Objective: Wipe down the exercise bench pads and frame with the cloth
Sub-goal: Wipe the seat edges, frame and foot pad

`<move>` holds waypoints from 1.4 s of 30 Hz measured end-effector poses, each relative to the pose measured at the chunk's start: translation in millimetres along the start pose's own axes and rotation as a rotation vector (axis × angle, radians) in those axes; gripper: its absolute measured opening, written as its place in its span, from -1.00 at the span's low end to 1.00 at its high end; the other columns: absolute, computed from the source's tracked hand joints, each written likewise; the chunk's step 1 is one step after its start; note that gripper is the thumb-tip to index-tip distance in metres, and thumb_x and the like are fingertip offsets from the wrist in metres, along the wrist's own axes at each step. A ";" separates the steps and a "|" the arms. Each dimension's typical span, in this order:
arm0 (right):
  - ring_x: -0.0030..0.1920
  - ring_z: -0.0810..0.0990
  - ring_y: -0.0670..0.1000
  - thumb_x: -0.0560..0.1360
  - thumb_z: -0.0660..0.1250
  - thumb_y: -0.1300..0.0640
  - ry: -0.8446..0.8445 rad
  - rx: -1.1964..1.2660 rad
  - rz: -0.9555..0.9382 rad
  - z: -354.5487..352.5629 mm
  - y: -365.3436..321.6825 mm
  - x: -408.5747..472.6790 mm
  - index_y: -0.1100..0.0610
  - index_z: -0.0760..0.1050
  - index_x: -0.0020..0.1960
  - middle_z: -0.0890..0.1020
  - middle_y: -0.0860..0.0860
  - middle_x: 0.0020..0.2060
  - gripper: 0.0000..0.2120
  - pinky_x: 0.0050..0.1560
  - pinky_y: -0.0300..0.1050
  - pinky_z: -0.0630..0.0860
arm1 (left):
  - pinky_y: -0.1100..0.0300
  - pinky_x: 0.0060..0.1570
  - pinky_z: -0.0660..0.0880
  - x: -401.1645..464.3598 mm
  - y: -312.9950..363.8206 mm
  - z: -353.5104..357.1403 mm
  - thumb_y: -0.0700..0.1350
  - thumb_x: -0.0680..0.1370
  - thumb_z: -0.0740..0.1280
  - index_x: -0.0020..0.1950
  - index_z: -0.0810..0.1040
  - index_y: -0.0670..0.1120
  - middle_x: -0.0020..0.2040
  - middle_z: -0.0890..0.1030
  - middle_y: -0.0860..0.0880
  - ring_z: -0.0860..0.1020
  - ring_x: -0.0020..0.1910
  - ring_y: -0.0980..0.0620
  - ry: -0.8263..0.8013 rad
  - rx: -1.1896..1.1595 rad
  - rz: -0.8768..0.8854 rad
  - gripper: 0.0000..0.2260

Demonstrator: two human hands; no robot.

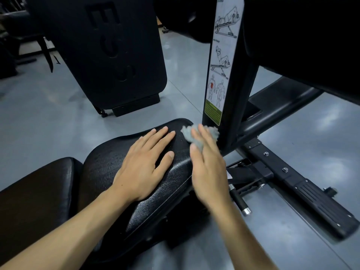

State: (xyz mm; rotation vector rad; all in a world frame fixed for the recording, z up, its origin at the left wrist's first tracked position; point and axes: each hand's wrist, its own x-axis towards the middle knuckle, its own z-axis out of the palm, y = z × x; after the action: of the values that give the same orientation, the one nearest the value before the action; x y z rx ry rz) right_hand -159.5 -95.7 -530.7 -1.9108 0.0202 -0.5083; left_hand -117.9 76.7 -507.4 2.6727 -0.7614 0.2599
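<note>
The black textured seat pad [109, 158] of the exercise bench fills the lower middle of the head view, with a smoother black pad [39, 184] to its left. My left hand [146, 162] lies flat on the seat pad, fingers straight. My right hand [206, 162] presses a crumpled grey cloth [194, 133] against the pad's far right edge, beside the black upright frame post [237, 106]. The fingers look straight and are blurred by motion. Part of the cloth is hidden under them.
A white instruction sticker [222, 61] runs down the upright post. The black base frame bar with bolts [292, 178] and a chrome-tipped adjustment pin [240, 201] lie on the right. Another black machine panel [116, 55] stands behind on the grey floor [48, 117].
</note>
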 end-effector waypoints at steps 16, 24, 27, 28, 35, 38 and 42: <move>0.62 0.10 -0.01 0.69 0.05 0.00 -0.205 -0.550 -0.197 2.8 -11.0 37.0 0.00 0.33 0.56 0.30 -0.03 0.58 -0.55 0.61 0.07 0.06 | 0.05 0.60 0.07 0.6 -5.4 1.2 0.19 0.68 -0.03 0.66 0.14 0.10 0.63 0.15 0.23 0.02 0.61 0.27 0.020 -0.070 -0.019 -0.46; 0.60 0.17 -0.07 0.65 0.13 0.05 -0.138 -0.512 -0.377 -0.5 -7.5 -29.8 0.07 0.39 0.54 0.36 -0.06 0.55 -0.53 0.62 0.07 0.04 | 0.23 0.59 -0.01 1.0 -7.4 2.6 0.08 0.69 -0.02 0.66 0.15 0.08 0.62 0.18 0.22 0.02 0.58 0.35 0.046 -0.121 -0.057 -0.49; 0.58 0.20 -0.10 0.68 0.08 0.01 -0.193 -0.524 -0.225 1.9 -19.4 24.7 0.03 0.41 0.52 0.40 -0.09 0.52 -0.56 0.61 -0.04 0.03 | 0.20 0.59 0.01 0.3 -9.0 2.3 0.05 0.68 0.00 0.66 0.17 0.05 0.62 0.21 0.18 0.06 0.59 0.31 0.046 -0.119 -0.046 -0.49; 0.58 0.17 -0.13 0.69 0.06 -0.01 -0.243 -0.485 -0.138 1.8 -21.4 44.1 0.00 0.38 0.54 0.37 -0.13 0.54 -0.56 0.60 -0.10 0.02 | 0.22 0.59 0.01 0.3 -8.5 1.7 0.04 0.67 0.00 0.65 0.18 0.06 0.62 0.21 0.18 0.06 0.59 0.30 0.044 -0.120 -0.046 -0.49; 0.53 0.19 -0.32 0.72 0.09 0.06 -0.068 0.055 0.045 -17.0 -4.0 4.1 -0.05 0.30 0.58 0.31 -0.25 0.55 -0.57 0.58 -0.20 0.10 | 0.21 0.59 0.01 0.3 -8.6 1.5 0.04 0.68 0.01 0.65 0.18 0.09 0.62 0.20 0.22 0.04 0.59 0.33 0.046 -0.109 -0.045 -0.50; 0.53 0.17 -0.32 0.67 0.07 0.01 -0.026 0.094 0.009 -16.5 -0.4 -20.8 -0.08 0.29 0.58 0.30 -0.27 0.54 -0.53 0.56 -0.27 0.09 | 0.24 0.58 -0.02 0.2 -8.1 1.1 0.04 0.68 0.01 0.65 0.19 0.09 0.62 0.19 0.23 0.03 0.59 0.33 0.047 -0.103 -0.047 -0.50; 0.45 0.35 -0.24 0.69 0.10 -0.02 -0.216 0.022 0.140 -17.9 -6.9 52.1 -0.10 0.44 0.49 0.45 -0.24 0.45 -0.59 0.49 -0.21 0.22 | 0.26 0.57 -0.02 1.1 -8.3 1.3 0.04 0.67 0.02 0.64 0.22 0.07 0.62 0.21 0.20 0.07 0.60 0.28 0.042 -0.095 -0.044 -0.50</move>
State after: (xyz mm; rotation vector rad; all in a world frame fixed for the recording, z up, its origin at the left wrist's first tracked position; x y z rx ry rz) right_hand -120.1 -121.8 -501.5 -1.9179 0.0077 -0.2052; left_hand -112.4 82.2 -510.6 2.5827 -0.6841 0.2613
